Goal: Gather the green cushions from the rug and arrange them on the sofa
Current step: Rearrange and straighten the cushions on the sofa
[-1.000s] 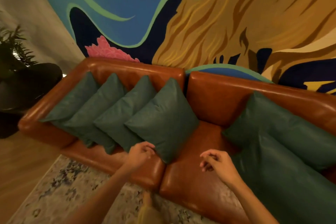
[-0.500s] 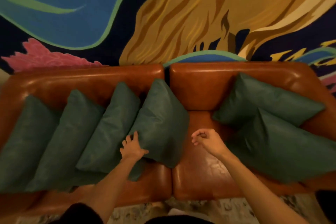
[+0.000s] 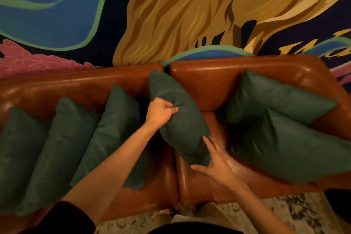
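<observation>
Since half a second ago my left hand (image 3: 161, 112) has moved up and now bunches the fabric of one dark green square cushion (image 3: 182, 129), which stands on the brown leather sofa (image 3: 209, 85) at its back seam. My right hand (image 3: 216, 165), curled before, now lies spread against the cushion's lower corner. This looks like final straightening. The patterned rug (image 3: 284, 213) is mostly cut off, so I cannot tell whether cushions remain on it.

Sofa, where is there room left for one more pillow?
The bare seat between the cushion that the left hand grips and the two overlapping cushions on the right, by the right hand. The left half is crowded: three cushions lean in a row.
</observation>
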Action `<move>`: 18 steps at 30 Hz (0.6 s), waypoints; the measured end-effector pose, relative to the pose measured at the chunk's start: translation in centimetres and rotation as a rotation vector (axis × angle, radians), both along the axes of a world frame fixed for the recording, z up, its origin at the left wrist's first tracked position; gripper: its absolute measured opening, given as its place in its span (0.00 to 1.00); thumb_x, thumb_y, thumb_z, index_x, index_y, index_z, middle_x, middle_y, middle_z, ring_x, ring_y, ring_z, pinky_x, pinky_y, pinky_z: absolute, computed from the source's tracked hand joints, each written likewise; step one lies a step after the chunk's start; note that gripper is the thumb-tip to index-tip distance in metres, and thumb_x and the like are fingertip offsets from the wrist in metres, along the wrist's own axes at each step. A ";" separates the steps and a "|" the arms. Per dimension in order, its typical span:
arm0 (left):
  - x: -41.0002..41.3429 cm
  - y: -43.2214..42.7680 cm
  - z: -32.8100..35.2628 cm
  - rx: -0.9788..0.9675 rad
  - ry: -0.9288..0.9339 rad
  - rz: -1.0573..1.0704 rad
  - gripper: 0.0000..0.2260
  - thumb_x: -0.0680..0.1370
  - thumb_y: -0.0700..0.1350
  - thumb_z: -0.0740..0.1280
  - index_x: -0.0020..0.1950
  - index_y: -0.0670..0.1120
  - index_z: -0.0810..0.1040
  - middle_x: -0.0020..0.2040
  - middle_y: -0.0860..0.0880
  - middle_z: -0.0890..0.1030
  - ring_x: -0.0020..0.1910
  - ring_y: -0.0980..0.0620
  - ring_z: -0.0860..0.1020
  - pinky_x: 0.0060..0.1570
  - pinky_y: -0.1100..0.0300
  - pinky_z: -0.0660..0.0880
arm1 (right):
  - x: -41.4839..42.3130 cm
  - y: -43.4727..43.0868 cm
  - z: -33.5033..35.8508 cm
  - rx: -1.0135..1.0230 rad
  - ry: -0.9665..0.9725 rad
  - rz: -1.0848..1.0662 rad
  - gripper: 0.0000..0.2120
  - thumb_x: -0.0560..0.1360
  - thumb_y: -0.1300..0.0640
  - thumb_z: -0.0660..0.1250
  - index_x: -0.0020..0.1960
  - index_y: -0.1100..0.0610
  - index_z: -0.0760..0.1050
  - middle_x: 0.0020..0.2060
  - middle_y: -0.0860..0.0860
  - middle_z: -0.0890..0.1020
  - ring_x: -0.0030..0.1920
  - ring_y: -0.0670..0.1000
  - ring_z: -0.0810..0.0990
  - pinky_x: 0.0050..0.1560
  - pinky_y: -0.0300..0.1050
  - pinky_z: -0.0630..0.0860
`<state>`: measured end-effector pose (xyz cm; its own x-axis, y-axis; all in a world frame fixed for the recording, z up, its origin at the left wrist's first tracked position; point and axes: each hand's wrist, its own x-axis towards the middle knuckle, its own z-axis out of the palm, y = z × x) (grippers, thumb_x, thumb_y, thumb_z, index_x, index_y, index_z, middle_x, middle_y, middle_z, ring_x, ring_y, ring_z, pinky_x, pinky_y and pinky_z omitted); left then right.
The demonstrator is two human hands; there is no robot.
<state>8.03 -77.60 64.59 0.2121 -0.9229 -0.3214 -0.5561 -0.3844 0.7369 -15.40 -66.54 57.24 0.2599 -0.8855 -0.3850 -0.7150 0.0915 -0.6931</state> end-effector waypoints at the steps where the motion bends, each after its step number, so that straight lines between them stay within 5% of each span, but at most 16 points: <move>1: -0.7 -0.9 0.9 0.035 0.082 0.039 0.06 0.69 0.45 0.75 0.35 0.44 0.83 0.35 0.46 0.83 0.37 0.49 0.80 0.43 0.56 0.76 | -0.4 -0.4 -0.1 -0.048 0.034 -0.013 0.66 0.51 0.23 0.69 0.79 0.54 0.52 0.77 0.55 0.55 0.78 0.53 0.54 0.77 0.51 0.56; 4: -2.7 -2.8 2.8 0.131 0.197 0.107 0.08 0.68 0.42 0.76 0.31 0.46 0.79 0.31 0.45 0.78 0.28 0.49 0.74 0.31 0.59 0.71 | -1.9 -3.4 0.8 -0.183 0.107 -0.083 0.67 0.52 0.31 0.76 0.79 0.54 0.47 0.78 0.56 0.52 0.78 0.56 0.53 0.76 0.56 0.56; 9: -3.8 -3.1 3.2 0.336 0.289 0.137 0.09 0.75 0.43 0.70 0.48 0.37 0.78 0.26 0.45 0.77 0.22 0.51 0.77 0.25 0.64 0.69 | -5.6 -10.9 1.7 -0.212 0.189 0.081 0.48 0.60 0.39 0.78 0.75 0.49 0.62 0.66 0.50 0.74 0.64 0.56 0.73 0.64 0.54 0.72; 14: -1.2 -3.6 3.4 0.304 0.253 0.052 0.08 0.80 0.47 0.61 0.54 0.47 0.78 0.40 0.51 0.85 0.34 0.55 0.83 0.31 0.64 0.72 | -7.1 -15.2 3.5 -0.137 0.150 0.065 0.27 0.61 0.41 0.79 0.57 0.48 0.80 0.49 0.49 0.86 0.52 0.52 0.83 0.51 0.50 0.78; 18: 3.3 -2.9 0.9 0.197 0.238 0.164 0.09 0.79 0.45 0.64 0.58 0.49 0.78 0.53 0.49 0.83 0.44 0.54 0.80 0.37 0.62 0.72 | -8.9 -19.3 6.1 -0.045 0.127 0.000 0.32 0.53 0.32 0.77 0.47 0.53 0.83 0.42 0.50 0.87 0.45 0.50 0.85 0.48 0.51 0.80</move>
<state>11.36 -80.53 65.51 0.2499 -0.7982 -0.5481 -0.2971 -0.6020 0.7412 -24.26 -85.81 63.31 0.2117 -0.9026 -0.3748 -0.7972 0.0624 -0.6005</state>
